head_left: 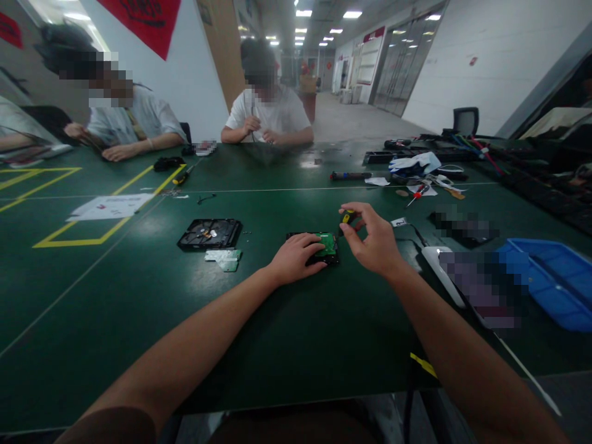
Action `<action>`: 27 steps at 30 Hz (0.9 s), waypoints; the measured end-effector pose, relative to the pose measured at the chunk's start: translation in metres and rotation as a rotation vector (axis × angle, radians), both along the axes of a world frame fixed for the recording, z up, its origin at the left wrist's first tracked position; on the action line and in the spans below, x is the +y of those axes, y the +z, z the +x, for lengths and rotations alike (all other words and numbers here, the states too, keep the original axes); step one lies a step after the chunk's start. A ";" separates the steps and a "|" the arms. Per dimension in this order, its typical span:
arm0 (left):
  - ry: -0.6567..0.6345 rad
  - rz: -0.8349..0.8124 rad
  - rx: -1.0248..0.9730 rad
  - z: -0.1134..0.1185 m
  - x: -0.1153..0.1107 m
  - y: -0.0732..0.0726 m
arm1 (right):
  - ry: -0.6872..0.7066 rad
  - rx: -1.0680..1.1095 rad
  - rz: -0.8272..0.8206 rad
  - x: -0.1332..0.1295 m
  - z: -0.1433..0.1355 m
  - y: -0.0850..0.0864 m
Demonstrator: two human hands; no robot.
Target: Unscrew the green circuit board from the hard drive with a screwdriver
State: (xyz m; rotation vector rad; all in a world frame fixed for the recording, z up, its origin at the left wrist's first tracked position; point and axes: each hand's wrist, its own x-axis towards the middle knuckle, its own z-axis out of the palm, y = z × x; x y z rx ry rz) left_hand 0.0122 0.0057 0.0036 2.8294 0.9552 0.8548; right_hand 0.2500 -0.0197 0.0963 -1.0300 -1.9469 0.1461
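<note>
A hard drive with a green circuit board facing up [328, 245] lies on the table in front of me. My left hand [298, 256] grips it from the left, fingers across the board and thumb along the near edge. At its right end, my right hand [370, 237] pinches a screwdriver with a black and yellow handle [346, 217], held upright. The screwdriver's tip is too small to make out. Left of my hands lies another black hard drive [210, 234], and close by it a detached circuit board [224, 259].
At right are a phone [481, 283], a white device with a cable [441, 274] and a blue bin [555, 283]. Tools, a glove [416, 163] and cables lie further back. Papers [111, 206] lie at left. Two people [266, 105] sit across the table, a third at the left edge.
</note>
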 end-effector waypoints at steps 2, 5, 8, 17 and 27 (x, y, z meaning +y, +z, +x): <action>0.003 -0.001 0.004 0.000 -0.001 0.000 | -0.021 0.010 0.007 -0.001 0.000 0.000; 0.010 -0.003 0.006 0.000 -0.001 0.001 | -0.029 0.024 0.024 -0.001 -0.001 -0.001; 0.007 -0.007 0.003 0.000 -0.001 0.001 | -0.015 0.021 0.034 -0.001 -0.002 -0.004; 0.008 -0.006 0.001 0.000 -0.001 0.000 | 0.004 0.021 0.055 0.000 -0.002 -0.007; 0.006 0.002 0.008 0.000 -0.001 0.001 | -0.029 0.053 0.040 -0.002 -0.002 -0.005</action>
